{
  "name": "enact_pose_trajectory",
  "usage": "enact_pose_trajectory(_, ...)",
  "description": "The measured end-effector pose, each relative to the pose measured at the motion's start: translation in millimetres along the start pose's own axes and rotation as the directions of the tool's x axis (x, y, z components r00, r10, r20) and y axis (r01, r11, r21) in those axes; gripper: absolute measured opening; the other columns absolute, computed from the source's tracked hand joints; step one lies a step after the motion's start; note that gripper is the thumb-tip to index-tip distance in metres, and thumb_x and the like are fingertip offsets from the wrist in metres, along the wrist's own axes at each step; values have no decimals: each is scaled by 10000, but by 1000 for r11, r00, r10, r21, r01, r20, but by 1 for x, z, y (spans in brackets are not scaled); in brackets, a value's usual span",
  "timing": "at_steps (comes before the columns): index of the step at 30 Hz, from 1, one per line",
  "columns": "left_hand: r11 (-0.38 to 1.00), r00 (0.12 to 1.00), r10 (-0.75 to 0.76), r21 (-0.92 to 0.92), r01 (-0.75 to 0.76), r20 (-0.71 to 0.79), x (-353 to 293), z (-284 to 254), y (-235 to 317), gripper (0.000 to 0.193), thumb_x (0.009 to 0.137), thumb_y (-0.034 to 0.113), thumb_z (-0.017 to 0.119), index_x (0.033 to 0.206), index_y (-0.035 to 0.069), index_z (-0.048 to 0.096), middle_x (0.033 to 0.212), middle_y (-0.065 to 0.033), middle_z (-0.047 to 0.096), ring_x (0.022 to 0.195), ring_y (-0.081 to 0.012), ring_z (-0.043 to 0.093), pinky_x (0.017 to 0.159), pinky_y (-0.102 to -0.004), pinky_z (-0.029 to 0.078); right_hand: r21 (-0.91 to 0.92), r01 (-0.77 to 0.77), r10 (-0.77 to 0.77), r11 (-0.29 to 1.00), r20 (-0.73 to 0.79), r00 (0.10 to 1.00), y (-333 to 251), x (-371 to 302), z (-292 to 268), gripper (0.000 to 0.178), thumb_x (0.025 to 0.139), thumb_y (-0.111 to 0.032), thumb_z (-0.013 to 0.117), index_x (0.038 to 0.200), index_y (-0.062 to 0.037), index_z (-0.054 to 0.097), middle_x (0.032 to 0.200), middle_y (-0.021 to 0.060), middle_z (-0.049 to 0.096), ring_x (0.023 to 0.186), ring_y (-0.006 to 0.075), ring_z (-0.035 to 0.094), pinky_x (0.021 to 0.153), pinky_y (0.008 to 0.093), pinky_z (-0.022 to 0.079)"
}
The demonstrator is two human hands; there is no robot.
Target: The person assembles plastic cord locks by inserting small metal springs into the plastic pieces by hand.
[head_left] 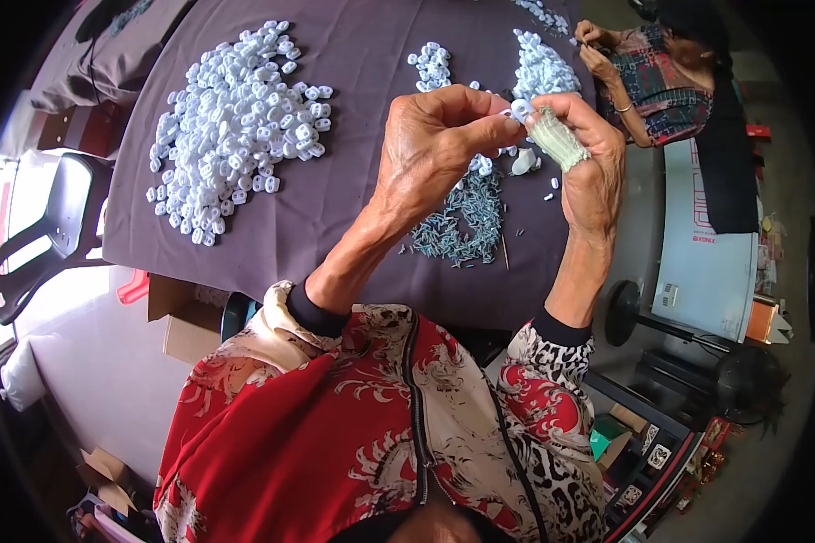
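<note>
Over the table, my left hand (421,149) and my right hand (591,172) meet fingertip to fingertip. Between them they pinch a small white plastic piece (522,109), rounded and partly covered by the fingers. Pale green cloth (559,140) is wrapped about a finger of my right hand. Below the hands lies a heap of short, thin grey-green pieces (466,222), too small to make out closely. A large heap of white two-holed plastic pieces (235,127) spreads to the left of my left hand.
A dark purple-grey cloth (335,226) covers the table. More white pieces (545,68) are heaped at the far right, beside another person (666,77) whose hands are at the table edge. A black chair (59,222) stands left, an open cardboard box (190,326) below the near edge.
</note>
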State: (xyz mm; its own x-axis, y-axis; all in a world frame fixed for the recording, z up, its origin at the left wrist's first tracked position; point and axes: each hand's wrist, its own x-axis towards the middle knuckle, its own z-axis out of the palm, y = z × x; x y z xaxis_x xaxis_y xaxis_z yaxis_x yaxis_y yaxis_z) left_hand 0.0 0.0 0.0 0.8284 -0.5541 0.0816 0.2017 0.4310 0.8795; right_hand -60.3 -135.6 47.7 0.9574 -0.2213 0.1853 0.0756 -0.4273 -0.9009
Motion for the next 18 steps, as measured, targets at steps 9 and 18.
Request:
enact_pose_trajectory(9,995,999,-42,-92,40,-24,2,-4,-1,184,750,89,662,846,-60,611,712,-91,628,627,-105,578,575,-212,466,-138,-8,5,990,-28,1000,2,1,6,128,797,-97,582,872,7,592,708,46,624,656,72,576,590,193,429)
enact_pose_trajectory(18,979,996,-85,-188,81,-15,4,-5,-4,165,751,86,653,834,-51,615,683,-73,607,596,-107,554,579,-217,457,-296,199,-209,934,-1,978,9,-2,7,281,727,-80,654,996,-42,584,777,84,637,712,158,629,627,263,484)
